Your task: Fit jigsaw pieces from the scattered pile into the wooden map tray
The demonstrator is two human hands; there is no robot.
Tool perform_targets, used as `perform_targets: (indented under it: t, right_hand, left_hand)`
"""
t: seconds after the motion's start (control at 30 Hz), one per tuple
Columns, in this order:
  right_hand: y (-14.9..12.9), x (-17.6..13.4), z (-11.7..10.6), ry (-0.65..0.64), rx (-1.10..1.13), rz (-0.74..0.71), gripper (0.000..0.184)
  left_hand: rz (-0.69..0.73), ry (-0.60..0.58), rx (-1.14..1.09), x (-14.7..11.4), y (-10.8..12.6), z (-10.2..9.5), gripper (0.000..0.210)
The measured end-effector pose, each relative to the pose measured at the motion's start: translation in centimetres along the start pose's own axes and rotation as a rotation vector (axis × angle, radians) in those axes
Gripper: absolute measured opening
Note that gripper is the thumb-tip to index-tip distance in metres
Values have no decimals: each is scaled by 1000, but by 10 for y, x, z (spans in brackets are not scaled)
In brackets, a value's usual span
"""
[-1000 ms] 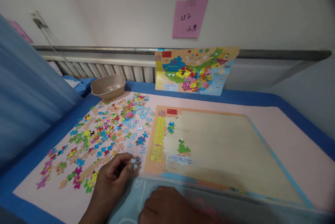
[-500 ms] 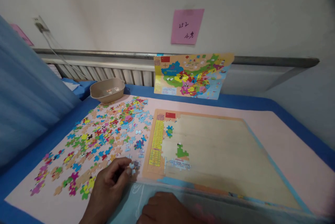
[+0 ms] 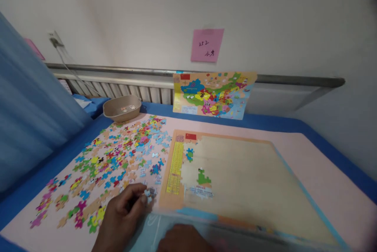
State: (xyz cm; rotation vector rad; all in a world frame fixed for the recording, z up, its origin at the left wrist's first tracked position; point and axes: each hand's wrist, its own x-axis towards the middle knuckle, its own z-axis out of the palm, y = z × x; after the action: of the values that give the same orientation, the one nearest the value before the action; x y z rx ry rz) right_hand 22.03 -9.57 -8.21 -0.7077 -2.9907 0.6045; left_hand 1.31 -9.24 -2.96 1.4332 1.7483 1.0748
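A light-blue jigsaw piece (image 3: pixel 147 194) is pinched between the thumb and forefinger of my left hand (image 3: pixel 125 213), just left of the puzzle board's near corner. Below the board's front edge, my right hand (image 3: pixel 184 238) is curled with its knuckles up; whatever it holds, if anything, is hidden. The wooden puzzle board (image 3: pixel 244 173) has its frame, a yellow text strip (image 3: pixel 176 165) and a red flag (image 3: pixel 191 137) in place. Inside lie a blue-green cluster (image 3: pixel 190 154), a green cluster (image 3: pixel 204 178) and a pale printed text block (image 3: pixel 201 192).
Many loose jigsaw pieces (image 3: pixel 113 161) spread across the pink sheet at left. Behind them stands a beige basin (image 3: pixel 122 109) with a few pieces inside. A colourful map picture (image 3: pixel 213 94) leans against the rail (image 3: pixel 300 81). A blue curtain (image 3: pixel 32 98) hangs at far left.
The camera view has tilted up a little, so the scene sits lower in the picture. My left hand still pinches the light-blue piece; my right hand stays curled by the board's front edge.
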Motion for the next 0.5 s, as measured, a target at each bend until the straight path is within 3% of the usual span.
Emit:
perform_targets:
  t: [0.27, 0.5]
  right_hand:
    - [-12, -6, -8, 288, -183, -124, 37]
    - [-10, -10, -6, 384, -147, -136, 42]
  left_hand:
    - [39, 4, -43, 1, 10, 1, 28]
    - [-25, 8, -136, 2, 10, 1, 27]
